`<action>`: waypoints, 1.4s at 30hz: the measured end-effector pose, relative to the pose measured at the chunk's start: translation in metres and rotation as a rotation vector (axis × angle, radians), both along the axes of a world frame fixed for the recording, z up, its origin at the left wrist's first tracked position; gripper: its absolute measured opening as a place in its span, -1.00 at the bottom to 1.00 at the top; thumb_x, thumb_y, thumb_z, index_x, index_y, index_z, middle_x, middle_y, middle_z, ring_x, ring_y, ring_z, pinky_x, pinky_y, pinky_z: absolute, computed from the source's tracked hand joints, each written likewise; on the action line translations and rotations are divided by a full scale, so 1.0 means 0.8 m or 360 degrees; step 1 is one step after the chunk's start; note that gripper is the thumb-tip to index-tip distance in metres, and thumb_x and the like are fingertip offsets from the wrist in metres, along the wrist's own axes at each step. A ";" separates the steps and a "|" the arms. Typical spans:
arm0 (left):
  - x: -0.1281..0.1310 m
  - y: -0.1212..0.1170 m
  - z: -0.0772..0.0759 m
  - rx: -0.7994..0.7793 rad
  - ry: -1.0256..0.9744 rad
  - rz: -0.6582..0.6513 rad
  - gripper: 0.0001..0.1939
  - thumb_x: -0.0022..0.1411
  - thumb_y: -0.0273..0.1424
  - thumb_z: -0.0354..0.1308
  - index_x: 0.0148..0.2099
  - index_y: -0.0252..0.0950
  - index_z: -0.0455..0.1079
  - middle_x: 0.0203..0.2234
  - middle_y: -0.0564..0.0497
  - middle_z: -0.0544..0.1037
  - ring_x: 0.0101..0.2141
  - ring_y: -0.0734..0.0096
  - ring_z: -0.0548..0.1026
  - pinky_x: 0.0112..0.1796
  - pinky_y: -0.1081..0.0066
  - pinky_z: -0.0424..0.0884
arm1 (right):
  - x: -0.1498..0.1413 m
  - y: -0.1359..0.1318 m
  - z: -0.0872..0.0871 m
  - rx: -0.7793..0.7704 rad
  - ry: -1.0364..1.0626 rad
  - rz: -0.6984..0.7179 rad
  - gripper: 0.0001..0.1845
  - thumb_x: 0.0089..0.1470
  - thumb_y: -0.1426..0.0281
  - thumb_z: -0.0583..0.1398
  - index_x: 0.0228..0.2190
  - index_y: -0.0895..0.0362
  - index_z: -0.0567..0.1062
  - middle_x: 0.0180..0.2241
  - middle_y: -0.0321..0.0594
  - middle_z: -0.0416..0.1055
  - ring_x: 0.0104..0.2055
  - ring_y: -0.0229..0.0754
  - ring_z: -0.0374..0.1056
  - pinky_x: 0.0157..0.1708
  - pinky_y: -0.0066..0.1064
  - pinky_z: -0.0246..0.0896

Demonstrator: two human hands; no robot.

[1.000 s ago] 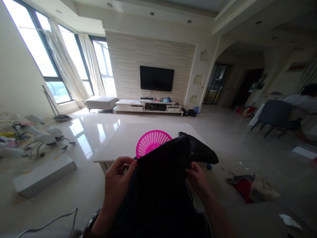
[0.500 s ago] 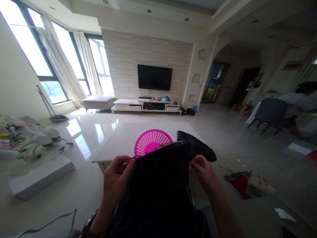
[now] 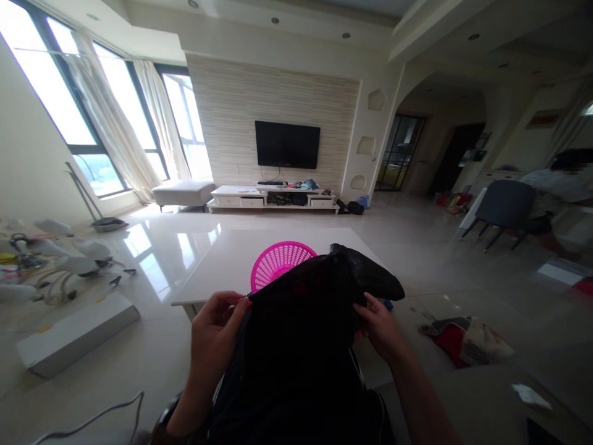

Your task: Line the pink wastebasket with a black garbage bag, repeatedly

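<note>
A thin black plastic bag (image 3: 301, 309) is stretched between my two hands in front of my lap. My left hand (image 3: 217, 327) pinches its upper left corner between thumb and fingers. At the bag's right edge, my right hand (image 3: 380, 324) grips the plastic with thumb and fingertips. Behind the bag stands a bright pink slatted plastic basket (image 3: 269, 262) on the white table (image 3: 217, 259), its lower part hidden. A bunched black plastic piece (image 3: 377, 275) lies at the table's right; I cannot tell whether it joins the held bag.
On the floor to the left is a long white box (image 3: 78, 334). A red and beige cloth item (image 3: 463, 340) lies on the right. A dark chair (image 3: 504, 210) stands farther back, with a person (image 3: 556, 185) seated beside it. A cable (image 3: 102, 414) runs at lower left.
The bag's top edge has shifted, covering more of the basket. My right hand has moved slightly and its fingers now overlap the bag's right edge. My left hand keeps its pinch.
</note>
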State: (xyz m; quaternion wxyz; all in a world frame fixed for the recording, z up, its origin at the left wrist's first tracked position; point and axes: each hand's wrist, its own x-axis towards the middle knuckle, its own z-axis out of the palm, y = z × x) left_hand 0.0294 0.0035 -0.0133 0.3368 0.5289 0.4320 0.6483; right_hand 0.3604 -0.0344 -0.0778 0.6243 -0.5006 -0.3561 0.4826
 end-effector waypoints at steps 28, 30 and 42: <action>0.002 -0.003 -0.003 -0.0098 0.0163 -0.0248 -0.73 0.16 -0.20 0.38 -0.20 -0.25 0.49 -0.47 0.03 0.65 -0.43 0.34 0.60 -0.36 0.41 0.54 | -0.023 -0.047 0.077 0.0437 0.0047 -0.0122 -0.41 -0.15 0.39 0.52 -0.07 -0.05 0.49 -0.34 -0.33 0.54 -0.28 -0.22 0.45 -0.24 -0.37 0.43; 0.003 -0.002 -0.003 -0.0086 0.0186 -0.0289 -0.75 0.18 -0.20 0.36 -0.20 -0.25 0.49 -0.48 0.04 0.64 -0.43 0.34 0.61 -0.34 0.40 0.54 | -0.029 -0.057 0.090 0.0605 0.0087 -0.0171 -0.49 -0.11 0.43 0.49 -0.10 -0.08 0.52 -0.33 -0.33 0.51 -0.28 -0.24 0.45 -0.23 -0.38 0.44; -0.001 0.007 -0.007 -0.0088 0.0147 -0.0316 -0.75 0.20 -0.20 0.31 -0.18 -0.25 0.48 -0.48 0.04 0.63 -0.57 0.43 0.47 -0.51 0.44 0.41 | -0.025 -0.073 0.158 0.1053 -0.0050 -0.0302 -0.67 -0.03 0.44 0.44 -0.20 -0.09 0.58 -0.23 -0.25 0.43 -0.19 -0.19 0.40 -0.25 -0.37 0.42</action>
